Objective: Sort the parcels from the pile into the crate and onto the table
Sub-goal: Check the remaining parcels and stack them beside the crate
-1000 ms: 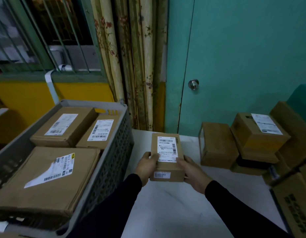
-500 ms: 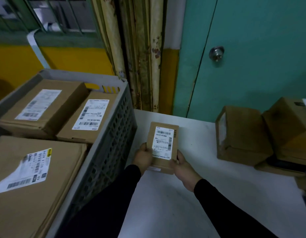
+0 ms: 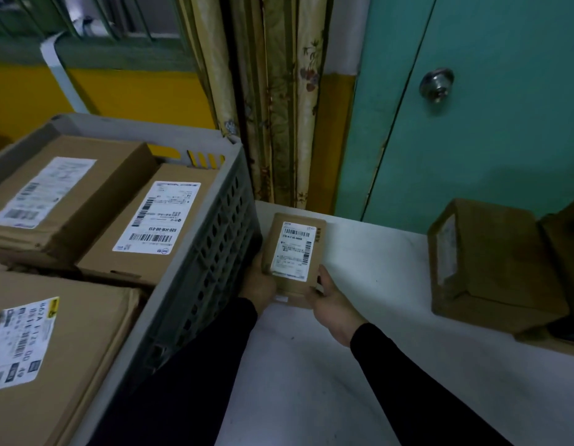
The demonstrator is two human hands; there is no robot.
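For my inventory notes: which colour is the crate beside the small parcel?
Grey, with a perforated side wall; the crate shows in the head view.

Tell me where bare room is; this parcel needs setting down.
Free: white table between the small parcel and the brown boxes, and nearer the sleeves. Crowded: the grey crate, filled with labelled boxes.

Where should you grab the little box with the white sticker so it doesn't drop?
Grip the small box by its two long side edges near the bottom, one hand from each side, as the left hand and right hand do. It is narrow and flat, label up, so thumbs fit over the edges.
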